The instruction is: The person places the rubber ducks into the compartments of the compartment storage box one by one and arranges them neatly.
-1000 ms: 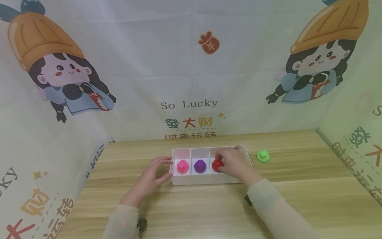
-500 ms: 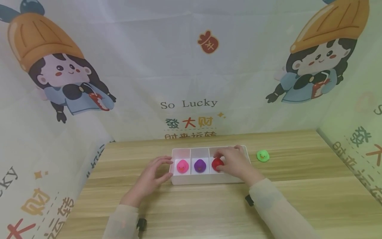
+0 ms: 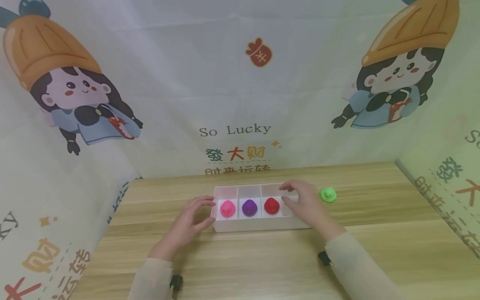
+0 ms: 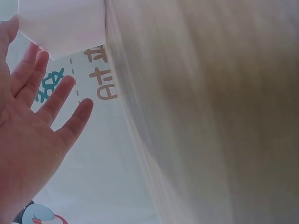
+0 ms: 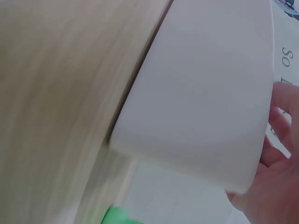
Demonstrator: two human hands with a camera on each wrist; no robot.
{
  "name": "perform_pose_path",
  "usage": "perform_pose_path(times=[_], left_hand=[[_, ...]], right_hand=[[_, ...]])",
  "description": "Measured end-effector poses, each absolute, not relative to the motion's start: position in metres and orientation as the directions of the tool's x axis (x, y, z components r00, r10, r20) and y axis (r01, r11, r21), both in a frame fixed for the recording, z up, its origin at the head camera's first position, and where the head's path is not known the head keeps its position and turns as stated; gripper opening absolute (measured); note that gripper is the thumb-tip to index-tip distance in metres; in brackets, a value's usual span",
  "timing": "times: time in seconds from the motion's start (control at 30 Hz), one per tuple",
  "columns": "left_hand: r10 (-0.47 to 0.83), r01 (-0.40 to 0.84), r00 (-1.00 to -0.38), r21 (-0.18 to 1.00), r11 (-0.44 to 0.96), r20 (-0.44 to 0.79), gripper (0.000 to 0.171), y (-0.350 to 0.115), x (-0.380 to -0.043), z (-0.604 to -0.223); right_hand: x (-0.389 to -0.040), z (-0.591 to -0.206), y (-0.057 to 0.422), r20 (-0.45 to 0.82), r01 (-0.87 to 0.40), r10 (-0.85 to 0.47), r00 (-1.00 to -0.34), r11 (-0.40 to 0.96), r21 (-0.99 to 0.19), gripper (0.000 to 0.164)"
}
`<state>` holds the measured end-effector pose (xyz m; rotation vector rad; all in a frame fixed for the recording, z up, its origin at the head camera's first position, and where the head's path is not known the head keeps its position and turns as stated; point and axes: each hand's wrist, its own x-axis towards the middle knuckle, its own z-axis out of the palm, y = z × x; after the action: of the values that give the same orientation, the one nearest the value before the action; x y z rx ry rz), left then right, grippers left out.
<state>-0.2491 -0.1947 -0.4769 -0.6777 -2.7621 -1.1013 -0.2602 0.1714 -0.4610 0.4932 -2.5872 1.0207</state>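
A white divided box (image 3: 258,225) stands on the table. Its compartments hold a pink toy duck (image 3: 227,208), a purple toy duck (image 3: 249,208) and a red toy duck (image 3: 271,206), from left to right. My left hand (image 3: 187,223) is at the box's left end, fingers spread; in the left wrist view its fingertips (image 4: 43,56) meet the white wall. Over the right part of the box is my right hand (image 3: 308,204), thumb and fingers apart, holding nothing. It hides the rightmost part of the box. A green toy duck (image 3: 328,194) lies outside, beyond that hand.
The wood-grain table (image 3: 240,262) reaches back to a printed cloth (image 3: 240,91) that hangs behind it and along both sides. A dark device (image 3: 324,258) sits at the right wrist, another dark device (image 3: 176,282) at the left.
My right hand has let go of the red duck and moved a little right, leaving the duck in its compartment. My left hand stays at the box's left end. The head view has shifted slightly.
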Motion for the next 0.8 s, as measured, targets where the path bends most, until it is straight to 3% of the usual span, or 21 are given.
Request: perform_pose_path(times=[0.3,0.8], left_hand=[[0.370,0.429,-0.899,0.637,0.641,0.234,0.041,-0.195,-0.249,-0.476],[0.375,0.440,-0.894,0.636,0.634,0.245,0.041,-0.197,-0.249,-0.476]], right_hand=[[-0.251,-0.457,0.194,0.462,-0.359,-0.086,-0.883,0.758,-0.545,0.020],[-0.242,-0.452,0.219,0.483,-0.320,-0.035,-0.875,0.791,-0.522,0.020]])
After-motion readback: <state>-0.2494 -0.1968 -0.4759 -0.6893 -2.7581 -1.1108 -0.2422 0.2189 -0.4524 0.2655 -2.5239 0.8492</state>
